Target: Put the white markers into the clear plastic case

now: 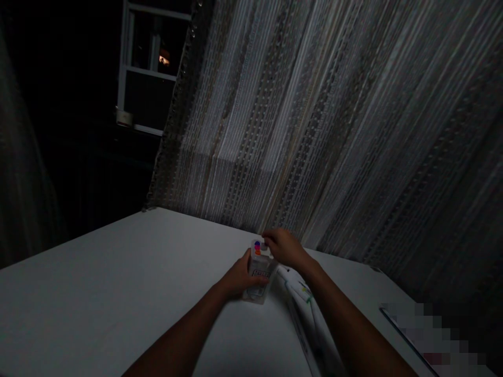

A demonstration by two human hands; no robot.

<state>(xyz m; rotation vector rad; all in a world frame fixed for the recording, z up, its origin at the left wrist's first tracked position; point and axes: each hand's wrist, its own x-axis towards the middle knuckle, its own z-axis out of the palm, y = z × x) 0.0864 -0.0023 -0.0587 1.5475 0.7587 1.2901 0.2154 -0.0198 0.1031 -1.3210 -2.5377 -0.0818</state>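
My left hand is wrapped round a small, pale, see-through plastic case, thumb and fingers at its sides. The case stands tilted above the white table, with dark print on its lower part. Blue, pink and orange round spots show in a column near its top left. At the case's upper right corner, my right hand has its fingertips pinched together. What they grip, if anything, is too dark and small to make out. Below my right forearm lies a white sheet-like thing with small green and yellow marks.
The white table ends at a striped, hanging curtain. A flat, dark-edged object, partly blurred out, lies at the right edge. Far left is a dark window with a small pale container by its sill.
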